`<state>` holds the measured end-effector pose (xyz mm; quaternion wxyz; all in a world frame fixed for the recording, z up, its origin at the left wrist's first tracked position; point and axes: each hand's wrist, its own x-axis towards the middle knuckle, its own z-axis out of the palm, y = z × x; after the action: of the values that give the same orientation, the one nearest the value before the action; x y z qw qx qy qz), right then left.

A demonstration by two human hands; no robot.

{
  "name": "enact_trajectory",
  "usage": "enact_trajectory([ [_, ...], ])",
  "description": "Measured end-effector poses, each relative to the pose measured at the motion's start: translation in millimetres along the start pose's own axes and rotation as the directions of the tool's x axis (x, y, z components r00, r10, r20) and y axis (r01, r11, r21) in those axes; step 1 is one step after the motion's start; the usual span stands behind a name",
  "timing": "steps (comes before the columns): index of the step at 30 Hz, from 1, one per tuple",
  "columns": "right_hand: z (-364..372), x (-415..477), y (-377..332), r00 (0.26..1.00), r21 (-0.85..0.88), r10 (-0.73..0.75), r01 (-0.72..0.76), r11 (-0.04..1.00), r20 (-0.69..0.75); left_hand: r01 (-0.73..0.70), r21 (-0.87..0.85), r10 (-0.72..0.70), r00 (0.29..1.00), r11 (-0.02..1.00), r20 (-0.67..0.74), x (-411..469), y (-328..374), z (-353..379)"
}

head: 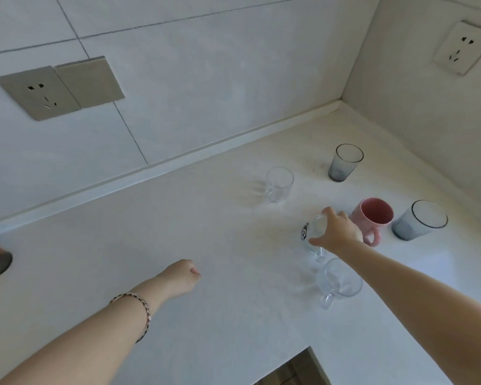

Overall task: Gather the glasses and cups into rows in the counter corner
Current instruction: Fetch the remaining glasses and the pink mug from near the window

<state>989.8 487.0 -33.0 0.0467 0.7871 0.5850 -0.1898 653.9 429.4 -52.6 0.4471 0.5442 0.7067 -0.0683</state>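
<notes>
The right hand point(338, 232) reaches over the white table point(233, 315), its grip clamped from above on a clear glass with a dark label point(307, 234); the glass stands just left of the pink mug point(374, 218). A clear handled mug point(339, 282) sits near the forearm; a plain tumbler point(278, 184) and two smoky grey glasses, one farther back point(345, 162) and one at right point(418, 220), stand apart toward the corner. The left hand point(182, 276) hangs over the table, its grip curled together, empty.
</notes>
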Motion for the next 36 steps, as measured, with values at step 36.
enact_trajectory([
  [36,257,-406,-619,0.516,-0.067,-0.781,0.846,0.529,0.353,0.353,-0.441,-0.448,0.884,0.825,-0.131,-227,-604,-76],
])
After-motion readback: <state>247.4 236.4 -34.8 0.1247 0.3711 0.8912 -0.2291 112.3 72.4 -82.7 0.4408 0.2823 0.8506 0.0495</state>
